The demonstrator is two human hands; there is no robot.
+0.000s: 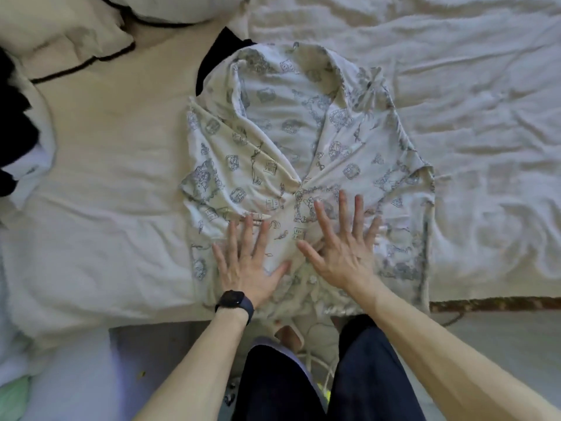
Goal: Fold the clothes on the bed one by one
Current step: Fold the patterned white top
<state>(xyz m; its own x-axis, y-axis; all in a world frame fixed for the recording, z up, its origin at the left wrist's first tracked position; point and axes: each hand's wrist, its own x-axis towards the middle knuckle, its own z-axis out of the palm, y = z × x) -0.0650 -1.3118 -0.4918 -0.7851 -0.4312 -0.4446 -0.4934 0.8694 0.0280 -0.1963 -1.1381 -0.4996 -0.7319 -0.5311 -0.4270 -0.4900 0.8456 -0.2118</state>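
A white shirt with a grey print (291, 141) lies spread on the bed (115, 183), its collar pointing away from me and both sides folded in toward the middle. My left hand (247, 262), a dark watch on its wrist, lies flat on the shirt's lower left part with straight, spread fingers. My right hand (343, 247) presses flat on the lower middle of the shirt, fingers also spread. Neither hand holds any cloth. A black garment (217, 54) shows from under the shirt's far left shoulder.
A wrinkled white blanket (470, 101) covers the right side of the bed. Pillows with dark piping (69, 41) lie at the far left, dark clothing (13, 126) at the left edge. My legs in dark trousers stand at the bed's near edge (485, 303).
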